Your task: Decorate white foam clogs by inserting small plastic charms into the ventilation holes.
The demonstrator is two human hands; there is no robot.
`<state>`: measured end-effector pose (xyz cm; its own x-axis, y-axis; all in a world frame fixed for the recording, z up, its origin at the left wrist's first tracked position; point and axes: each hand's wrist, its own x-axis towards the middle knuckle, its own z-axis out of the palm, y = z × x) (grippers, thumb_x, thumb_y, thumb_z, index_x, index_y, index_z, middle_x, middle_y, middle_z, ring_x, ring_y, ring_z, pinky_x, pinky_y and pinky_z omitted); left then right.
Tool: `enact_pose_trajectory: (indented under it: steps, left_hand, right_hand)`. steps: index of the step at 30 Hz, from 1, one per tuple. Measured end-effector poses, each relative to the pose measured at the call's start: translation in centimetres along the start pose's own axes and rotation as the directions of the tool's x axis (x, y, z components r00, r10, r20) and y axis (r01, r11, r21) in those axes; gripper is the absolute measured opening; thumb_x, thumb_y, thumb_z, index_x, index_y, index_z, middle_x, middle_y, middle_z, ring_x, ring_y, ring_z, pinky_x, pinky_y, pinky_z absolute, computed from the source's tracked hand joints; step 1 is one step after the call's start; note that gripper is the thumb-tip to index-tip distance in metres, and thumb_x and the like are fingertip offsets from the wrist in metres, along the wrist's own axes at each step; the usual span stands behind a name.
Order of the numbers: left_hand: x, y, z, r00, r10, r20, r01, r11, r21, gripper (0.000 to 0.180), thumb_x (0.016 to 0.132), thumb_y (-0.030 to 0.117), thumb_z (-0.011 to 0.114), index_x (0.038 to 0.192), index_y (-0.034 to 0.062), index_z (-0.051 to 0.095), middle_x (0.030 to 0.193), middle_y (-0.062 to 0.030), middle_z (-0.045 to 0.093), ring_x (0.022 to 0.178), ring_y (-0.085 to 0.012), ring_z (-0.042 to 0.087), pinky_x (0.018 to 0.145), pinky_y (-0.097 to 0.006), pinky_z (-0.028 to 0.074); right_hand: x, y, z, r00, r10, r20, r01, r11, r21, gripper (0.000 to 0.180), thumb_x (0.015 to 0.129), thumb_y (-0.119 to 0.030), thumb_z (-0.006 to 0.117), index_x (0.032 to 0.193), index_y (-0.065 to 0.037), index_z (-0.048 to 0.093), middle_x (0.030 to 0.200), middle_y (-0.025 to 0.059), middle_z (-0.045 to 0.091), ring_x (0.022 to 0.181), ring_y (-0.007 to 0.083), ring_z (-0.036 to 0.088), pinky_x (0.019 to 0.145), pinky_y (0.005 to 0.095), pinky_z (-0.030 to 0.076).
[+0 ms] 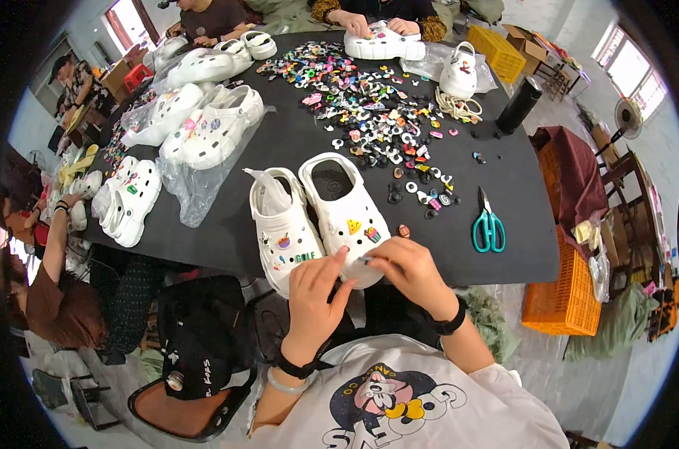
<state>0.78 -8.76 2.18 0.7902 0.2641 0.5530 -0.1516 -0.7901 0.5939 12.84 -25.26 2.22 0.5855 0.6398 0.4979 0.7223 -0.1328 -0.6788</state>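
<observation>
Two white clogs [338,183] lie side by side at the table's near edge, toes toward me. The left clog [287,232] carries several charms on its top and has clear plastic in its opening. On the right clog are a yellow pizza-slice charm [353,227] and a popcorn-like charm [372,234]. My right hand [414,271] pinches a small dark shoe charm [366,260] over that clog's toe; its details are too small to tell. Beside it, my left hand [317,290] has its fingers apart, fingertips near the toe, with nothing seen in them.
Loose charms [377,120] spread across the black table [444,258]. Teal-handled scissors [489,228] lie at the right; a black bottle [519,106] stands behind. Bagged white clogs [212,131] fill the left side. Co-workers sit around the table. An orange crate [564,299] stands at the right.
</observation>
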Motion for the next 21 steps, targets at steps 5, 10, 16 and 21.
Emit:
enact_pose_trajectory:
  steps: [5,10,16,21]
  left_hand:
    - [-0.6,-1.1,-0.1,0.985,0.169,0.040,-0.169,0.986,-0.001,0.031,0.075,0.009,0.078,0.105,0.0072,0.071,0.097,-0.0036,0.068,0.087,-0.0259,0.060,0.083,-0.039,0.045]
    - [-0.6,-0.9,0.2,0.990,0.142,0.026,-0.142,0.990,-0.020,0.024,0.076,0.009,0.077,0.099,0.0064,0.070,0.094,-0.0046,0.069,0.093,-0.0265,0.063,0.085,-0.041,0.046]
    - [-1.1,-1.4,0.3,0.986,0.151,0.065,-0.151,0.988,0.005,0.017,0.079,0.010,0.075,0.093,0.0051,0.068,0.105,-0.0060,0.073,0.106,-0.0240,0.067,0.098,-0.042,0.046]
    - [-1.1,-1.8,0.3,0.985,0.151,0.082,-0.152,0.988,-0.002,0.017,0.079,0.010,0.075,0.094,0.0053,0.068,0.109,-0.0055,0.073,0.106,-0.0219,0.068,0.099,-0.042,0.046]
  right_hand:
    - [0.1,-1.1,0.4,0.994,-0.037,0.104,0.028,0.996,0.090,0.017,0.084,-0.011,0.074,0.097,-0.002,0.069,0.080,0.0097,0.065,0.075,0.0253,0.063,0.069,0.0360,0.050]
    - [1.9,0.4,-1.3,0.958,0.287,-0.009,-0.285,0.945,-0.162,0.038,0.086,-0.036,0.074,0.079,-0.003,0.056,0.072,0.0119,0.058,0.061,0.0273,0.061,0.055,0.0376,0.047]
    - [3.3,3.5,-0.8,0.877,0.354,0.325,-0.334,0.935,-0.117,0.038,0.088,-0.038,0.071,0.082,-0.003,0.057,0.073,0.0116,0.060,0.060,0.0304,0.061,0.055,0.0389,0.048]
    - [2.7,2.3,0.5,0.988,0.066,0.140,0.002,0.899,-0.439,0.025,0.096,-0.026,0.059,0.088,-0.002,0.058,0.078,0.0151,0.064,0.067,0.0318,0.065,0.058,0.0410,0.052]
